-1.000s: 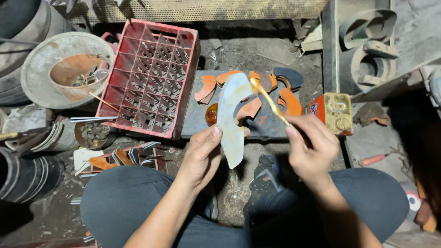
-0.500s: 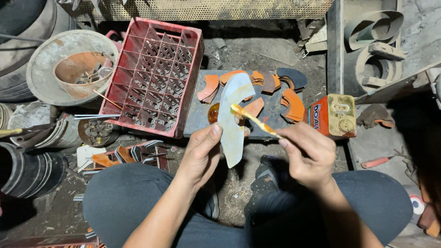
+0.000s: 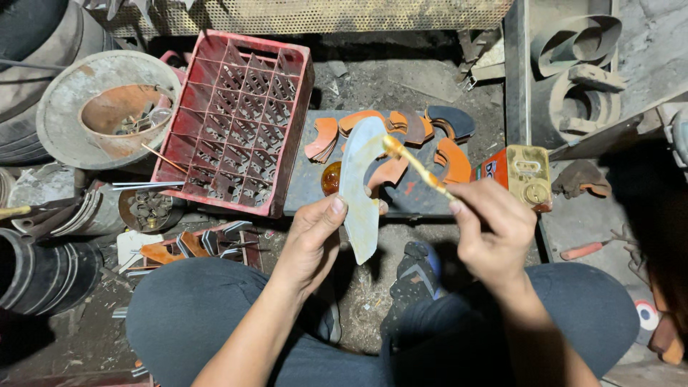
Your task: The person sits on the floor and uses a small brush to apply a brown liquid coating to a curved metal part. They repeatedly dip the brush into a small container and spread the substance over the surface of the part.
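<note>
Leftmost, a round grey pan (image 3: 68, 107) held an orange bowl (image 3: 118, 107), and just beside it on the floor stood a red plastic crate (image 3: 236, 122) with empty square cells. Nearer the person's knees, the left hand (image 3: 312, 240) was closed around the lower edge of a pale curved metal piece (image 3: 358, 186), thumb on the near face and fingers behind, holding it upright above the front edge of a dark board (image 3: 423, 201). Orange and dark crescent-shaped pieces (image 3: 401, 129) lay scattered along the board's far edge. The right hand (image 3: 494, 229) pinched a thin yellow-smeared brush (image 3: 419, 166), its tip touching the top of the pale piece. At the board's right end sat an orange tin with a brass-coloured lid (image 3: 527, 175), and further right an orange-handled tool (image 3: 584, 251) lay on the floor.
</note>
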Demonstrator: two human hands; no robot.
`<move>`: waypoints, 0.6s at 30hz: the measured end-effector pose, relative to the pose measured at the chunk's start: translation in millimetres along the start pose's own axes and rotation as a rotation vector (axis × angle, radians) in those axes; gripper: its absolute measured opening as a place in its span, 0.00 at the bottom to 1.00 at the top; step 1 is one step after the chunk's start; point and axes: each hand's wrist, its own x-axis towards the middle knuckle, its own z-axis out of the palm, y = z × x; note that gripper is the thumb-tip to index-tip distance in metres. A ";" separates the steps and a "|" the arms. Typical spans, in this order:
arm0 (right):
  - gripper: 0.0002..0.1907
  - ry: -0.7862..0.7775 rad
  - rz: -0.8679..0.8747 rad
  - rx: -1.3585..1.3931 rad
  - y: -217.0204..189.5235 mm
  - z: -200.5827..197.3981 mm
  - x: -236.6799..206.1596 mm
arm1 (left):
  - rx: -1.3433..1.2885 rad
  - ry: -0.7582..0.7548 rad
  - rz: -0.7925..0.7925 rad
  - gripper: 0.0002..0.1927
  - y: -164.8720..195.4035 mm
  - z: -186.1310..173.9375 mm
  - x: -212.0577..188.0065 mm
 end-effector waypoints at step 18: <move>0.08 0.047 0.023 -0.080 8.5 2.7 -1.6 | -0.001 -0.016 0.038 0.28 2.5 -0.1 -3.8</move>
